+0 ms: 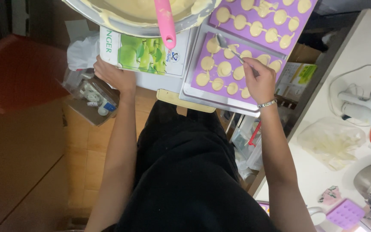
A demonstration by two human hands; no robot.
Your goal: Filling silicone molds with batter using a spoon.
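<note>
The right hand (260, 81) pinches a slim metal spoon (230, 49) by its handle, fingers closed tight round it, and the bowl of the spoon sits over a batter-filled cavity of the nearer purple mould (202, 64). That mould lies on a grey metal tray (185, 92), its round cavities filled with pale yellow batter. A second purple mould (305, 17) sits just beyond it, also filled, its top cut off by the frame edge.

The left hand (114, 75) grips the near corner of a flat white box (149, 53) with green apples printed on it, fingers curled under the edge. On top of that box rests a big metal bowl (129, 28) of batter, only its lower rim in view, with a pink spatula (166, 23) leaning out over the rim.

Left of the hand there's a crumpled white plastic bag (82, 51) and a clear bag of small white bits (93, 96), contents hard to make out. Under the right wrist, a green-and-white carton (299, 75) pokes out, partly hidden. On the white counter to the right: a white hand mixer (363, 109), a clear smeared bag (331, 141), and a small purple mould (344, 213) near the bottom edge.
</note>
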